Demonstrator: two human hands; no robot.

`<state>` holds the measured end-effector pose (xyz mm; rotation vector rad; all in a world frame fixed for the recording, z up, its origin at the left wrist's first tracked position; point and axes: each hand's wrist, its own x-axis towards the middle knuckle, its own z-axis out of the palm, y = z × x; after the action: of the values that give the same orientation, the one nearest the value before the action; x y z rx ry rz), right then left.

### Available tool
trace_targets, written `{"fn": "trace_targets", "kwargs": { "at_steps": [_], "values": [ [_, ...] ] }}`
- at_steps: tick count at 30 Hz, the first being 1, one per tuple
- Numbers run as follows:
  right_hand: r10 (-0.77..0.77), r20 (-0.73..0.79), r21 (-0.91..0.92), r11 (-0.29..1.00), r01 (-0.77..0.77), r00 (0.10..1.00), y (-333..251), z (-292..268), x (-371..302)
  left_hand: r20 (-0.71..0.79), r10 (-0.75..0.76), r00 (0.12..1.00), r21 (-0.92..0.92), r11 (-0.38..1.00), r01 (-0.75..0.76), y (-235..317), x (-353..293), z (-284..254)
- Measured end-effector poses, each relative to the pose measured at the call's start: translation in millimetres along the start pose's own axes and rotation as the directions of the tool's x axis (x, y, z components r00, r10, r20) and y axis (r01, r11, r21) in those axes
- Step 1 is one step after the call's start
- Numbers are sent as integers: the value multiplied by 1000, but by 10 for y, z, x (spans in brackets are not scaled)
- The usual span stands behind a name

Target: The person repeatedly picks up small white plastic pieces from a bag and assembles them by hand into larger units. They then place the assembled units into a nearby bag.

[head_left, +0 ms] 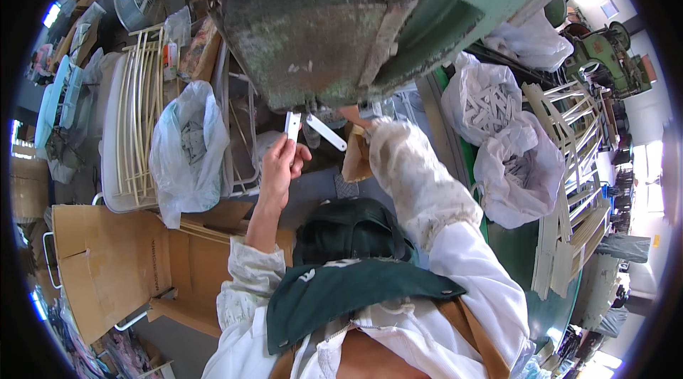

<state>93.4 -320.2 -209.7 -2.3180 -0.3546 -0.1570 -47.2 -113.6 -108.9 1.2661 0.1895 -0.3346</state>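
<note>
The left hand (pixel 282 162) is pinching a white strip (pixel 292 124) near the green machine (pixel 313 59). A second strip (pixel 327 133) is slanting between it and the right hand (pixel 353 116) — whose grip I'm not making out.

Pale wall (pixel 644 121) with bright windows (pixel 650 178)

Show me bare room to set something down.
A bare green surface shows between the lower white sack, right sleeve and pale slats. Crowded: under the machine, where the left hand holds a white strip.
</note>
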Motion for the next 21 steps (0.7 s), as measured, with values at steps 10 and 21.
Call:
{"fn": "trace_targets", "kwargs": {
  "at_steps": [10, 21],
  "values": [
    [99, 323, 682, 665, -304, 941, -786, -331, -251, -11, 36, 999, -13, 999, -36, 115, -88, 6],
    [43, 376, 360, 914, -189, 925, -1198, -739, -579, -48, 41, 998, 183, 983, -32, 89, 210, 102]
  ]
}}
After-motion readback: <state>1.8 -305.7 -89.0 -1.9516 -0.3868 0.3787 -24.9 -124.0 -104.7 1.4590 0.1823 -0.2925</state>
